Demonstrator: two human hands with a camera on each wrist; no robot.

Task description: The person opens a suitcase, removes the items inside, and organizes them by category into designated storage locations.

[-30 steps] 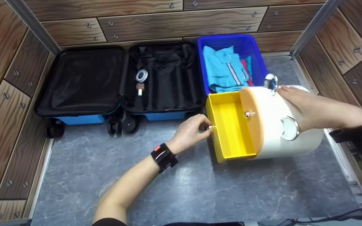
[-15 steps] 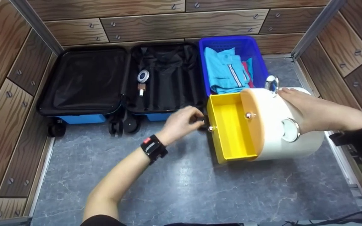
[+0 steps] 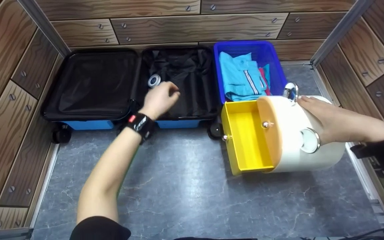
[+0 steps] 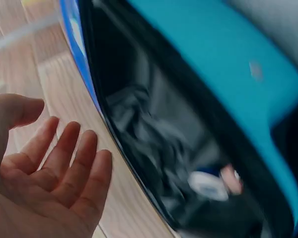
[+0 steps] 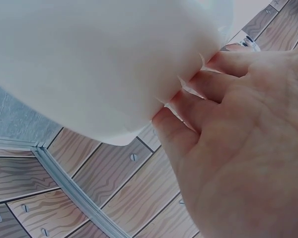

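Note:
My left hand [image 3: 160,98] hovers over the right half of an open suitcase [image 3: 192,86] with a black lining. In the left wrist view its fingers are loosely bent and hold nothing. A round silver-rimmed item [image 3: 154,80] lies in the suitcase beyond the hand. Next to it, a small brownish bottle [image 4: 232,179] shows blurred in the left wrist view; the hand hides it from the head view. My right hand [image 3: 335,120] rests on a white drawer box [image 3: 298,156], its fingertips pressing the white shell. The box's yellow drawer [image 3: 247,143] stands pulled out, with a silver knob [image 3: 224,137] on its front.
The suitcase's other half [image 3: 95,83] lies flat at the left. A blue basket [image 3: 273,60] with folded turquoise clothing [image 3: 242,76] stands behind the drawer box. Wood-patterned panels [image 3: 198,28] enclose the grey marbled floor [image 3: 185,186].
My left hand has let go of the drawer knob and moved left and away from me, over the suitcase. The drawer stays pulled out. My right hand remains on the white box.

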